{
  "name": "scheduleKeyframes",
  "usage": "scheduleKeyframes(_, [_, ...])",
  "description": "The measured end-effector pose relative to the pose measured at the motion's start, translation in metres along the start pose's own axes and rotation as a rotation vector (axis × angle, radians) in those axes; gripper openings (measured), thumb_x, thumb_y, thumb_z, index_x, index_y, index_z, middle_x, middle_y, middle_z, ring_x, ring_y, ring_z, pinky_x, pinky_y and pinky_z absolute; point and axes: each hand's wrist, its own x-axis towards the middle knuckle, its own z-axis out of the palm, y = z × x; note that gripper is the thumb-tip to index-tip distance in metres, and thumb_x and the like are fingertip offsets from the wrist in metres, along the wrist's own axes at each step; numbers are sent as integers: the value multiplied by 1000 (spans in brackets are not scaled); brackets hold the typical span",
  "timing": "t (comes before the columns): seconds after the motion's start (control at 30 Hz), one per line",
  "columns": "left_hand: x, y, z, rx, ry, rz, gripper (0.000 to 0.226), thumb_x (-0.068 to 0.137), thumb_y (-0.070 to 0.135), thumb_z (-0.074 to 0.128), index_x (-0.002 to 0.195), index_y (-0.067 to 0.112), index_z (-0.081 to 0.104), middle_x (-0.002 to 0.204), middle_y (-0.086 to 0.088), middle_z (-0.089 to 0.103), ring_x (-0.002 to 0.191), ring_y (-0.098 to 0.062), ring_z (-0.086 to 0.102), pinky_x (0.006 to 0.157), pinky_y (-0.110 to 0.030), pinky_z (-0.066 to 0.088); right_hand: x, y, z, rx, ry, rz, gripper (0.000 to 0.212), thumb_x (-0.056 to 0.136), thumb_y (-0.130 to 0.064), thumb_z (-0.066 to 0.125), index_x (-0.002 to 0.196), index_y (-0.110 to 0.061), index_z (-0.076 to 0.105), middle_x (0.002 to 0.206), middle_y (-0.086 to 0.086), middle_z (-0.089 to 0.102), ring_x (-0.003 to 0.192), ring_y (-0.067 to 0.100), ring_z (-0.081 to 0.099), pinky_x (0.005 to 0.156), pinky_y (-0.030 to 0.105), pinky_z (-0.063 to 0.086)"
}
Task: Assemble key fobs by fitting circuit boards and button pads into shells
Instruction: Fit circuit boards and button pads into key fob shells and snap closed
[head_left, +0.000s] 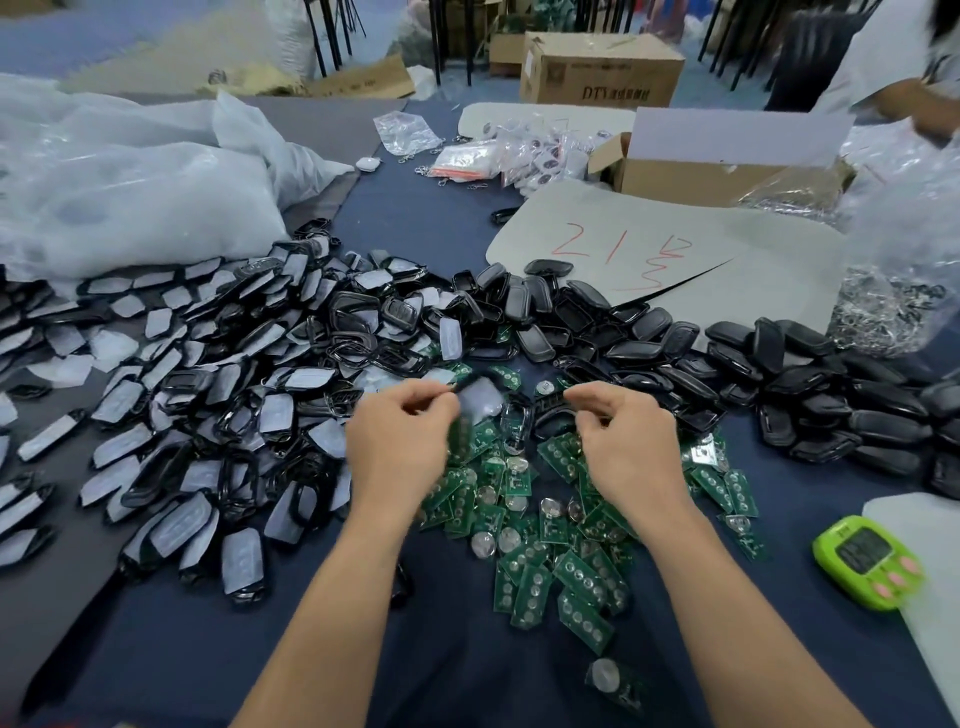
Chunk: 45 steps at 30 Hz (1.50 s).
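Your left hand (400, 441) is pinching a pale grey, film-covered shell piece (482, 399), which motion blur is smearing. The piece is sticking out just past the fingers (434, 397) toward your right hand (623, 441), above the heap of green circuit boards (576, 571) lying on the dark blue surface (156, 649). The blur is hiding its long axis and heading. Your right hand's fingers are curling close together; whether they are holding anything, I cannot tell.

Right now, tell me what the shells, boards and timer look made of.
Shells: black plastic, glossy, judging by the bright highlights. Boards: green circuit laminate, matte, carrying silvery metal discs. Timer: lime-green plastic, smooth, probably moulded.
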Motion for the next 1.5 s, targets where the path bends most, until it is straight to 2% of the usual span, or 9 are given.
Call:
scheduleKeyframes(0.13, [17,-6,-20,74,187,-139,10,90,33,73,85,40,77,84,16,75,83,-12,70,79,-34,58,11,-4,-3,-427,-224,38,41,97,-27,66,137,-36,62,108,5,71,94,27,67,92,41,56])
scheduleKeyframes(0.27, [13,-4,-8,271,275,71,30,92,23,70,122,28,75,118,-1,74,115,-23,58,96,-41,45,8,-8,3,-488,-209,-13,19,96,-20,64,94,-38,66,105,2,68,95,27,61,89,42,54])
scheduleKeyframes(0.5, [45,36,52,590,-146,361,48,97,8,61,141,27,63,140,-3,61,132,-24,51,114,-39,37,-8,-1,-6,-516,-10,-105,14,89,-35,75,86,-38,62,100,-8,61,105,20,49,94,30,29])
scheduleKeyframes(0.7, [82,37,79,1088,-234,514,46,95,19,59,140,17,54,137,-8,57,131,-31,50,110,-43,35,-9,5,-10,-641,-226,-191,28,88,-52,73,106,-34,62,128,-17,59,129,17,46,109,35,24])
scheduleKeyframes(0.83, [102,41,74,1021,-188,561,33,94,26,68,127,25,69,120,-2,70,116,-25,62,103,-40,38,-9,6,-2,-529,-233,-242,16,88,-31,78,90,-35,62,146,-13,57,137,11,35,110,23,12])
scheduleKeyframes(0.97, [93,36,60,619,-83,494,14,92,25,72,104,28,80,100,8,78,91,-17,66,102,-37,41,-14,9,-2,-158,-99,-131,31,89,-17,75,78,-35,53,109,-15,69,102,11,59,82,26,43])
scheduleKeyframes(1.2, [44,31,44,-181,-183,1,17,93,19,73,106,27,81,85,15,77,52,-9,71,46,-14,47,-4,2,-19,668,-61,215,18,97,-5,66,95,-22,64,77,12,77,45,16,49,49,28,44])
scheduleKeyframes(1.33, [41,26,45,567,-95,174,25,93,42,69,117,42,76,108,17,77,90,-10,71,78,-30,58,-5,1,-13,720,-71,243,23,91,6,68,90,-13,79,76,13,76,58,13,63,55,23,51])
scheduleKeyframes(1.5, [55,49,78,510,-206,513,41,94,28,69,135,25,68,150,5,57,141,-21,45,118,-37,33,-8,-2,-5,938,-38,277,18,88,5,73,84,-10,83,90,13,79,84,20,76,81,29,63])
